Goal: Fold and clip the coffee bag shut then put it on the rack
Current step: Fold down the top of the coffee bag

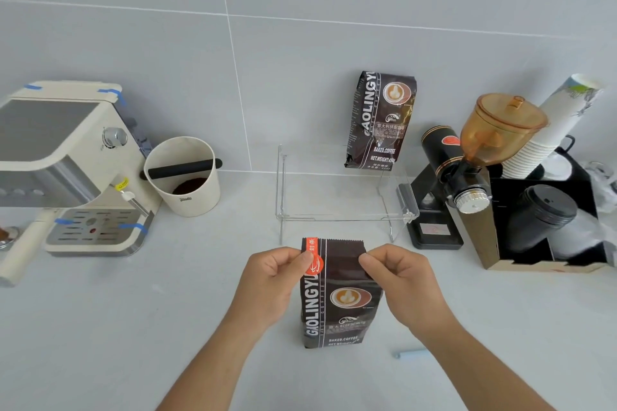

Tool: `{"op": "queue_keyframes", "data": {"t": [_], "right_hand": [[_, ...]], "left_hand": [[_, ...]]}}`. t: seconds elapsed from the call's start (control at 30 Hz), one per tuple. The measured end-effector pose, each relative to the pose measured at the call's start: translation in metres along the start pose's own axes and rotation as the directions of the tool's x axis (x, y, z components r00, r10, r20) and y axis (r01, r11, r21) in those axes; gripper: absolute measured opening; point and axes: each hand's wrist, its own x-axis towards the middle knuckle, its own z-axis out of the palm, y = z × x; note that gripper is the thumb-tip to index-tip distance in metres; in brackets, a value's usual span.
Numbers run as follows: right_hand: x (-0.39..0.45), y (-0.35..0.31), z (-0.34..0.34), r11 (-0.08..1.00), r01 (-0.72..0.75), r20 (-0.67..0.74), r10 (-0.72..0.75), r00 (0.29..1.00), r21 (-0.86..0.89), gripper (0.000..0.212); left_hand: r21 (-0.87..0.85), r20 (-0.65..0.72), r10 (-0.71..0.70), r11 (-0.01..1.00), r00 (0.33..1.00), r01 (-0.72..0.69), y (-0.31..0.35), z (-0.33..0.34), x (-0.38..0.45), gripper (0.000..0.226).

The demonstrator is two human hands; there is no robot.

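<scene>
Both hands pinch the top of the coffee bag (337, 294), which stands upright on the tabletop (133, 327) in front of the clear rack (344, 190). The left hand (270, 280) has its grip closed on the bag's upper left corner, thumb over the orange sticker, fingers curled behind. The right hand (400, 277) has its grip closed on the upper right corner, thumb and forefinger tips meeting on the foil. The bag's long axis runs vertical, its crimped top edge up and unfolded, printed face toward the camera. A pale blue clip (410, 352) lies on the tabletop to the bag's lower right, apart from it. A second bag (380, 120) stands on the rack's right end against the wall. An espresso machine (66, 170) and knock box (183, 177) sit left, a grinder (467, 170) right.
</scene>
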Motion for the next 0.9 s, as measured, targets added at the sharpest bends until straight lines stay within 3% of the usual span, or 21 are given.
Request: {"op": "queue_keyframes", "data": {"t": [0.17,0.3,0.5,0.63,0.8,0.9], "right_hand": [[-0.001,-0.004,-0.002,0.994,0.001,-0.042,0.003,0.999,0.106,0.023],[0.0,-0.006,0.001,0.994,0.057,-0.025,-0.055,0.998,0.096,0.036],[0.001,-0.006,0.003,0.971,0.189,0.002,-0.191,0.982,-0.147,0.036],[-0.001,-0.009,0.003,0.92,0.273,0.023,-0.278,0.96,-0.28,0.02],[-0.003,-0.011,-0.001,0.885,0.348,0.075,-0.342,0.937,-0.309,0.012],[-0.004,-0.011,-0.002,0.886,0.341,0.097,-0.327,0.94,-0.315,0.013]], "left_hand": [[0.009,-0.043,-0.012,1.0,0.999,0.012,0.011,-0.001,-0.003,0.015],[0.154,-0.057,0.12,0.982,0.991,-0.11,0.012,-0.002,-0.004,0.06],[0.389,0.004,0.293,0.88,0.956,-0.271,0.005,0.001,-0.001,0.041],[0.541,0.061,0.397,0.758,0.916,-0.365,0.003,-0.001,-0.002,0.03],[0.572,0.072,0.418,0.726,0.905,-0.381,0.005,-0.007,-0.001,0.016],[0.485,0.115,0.383,0.784,0.916,-0.389,0.005,-0.008,-0.003,0.006]]}}
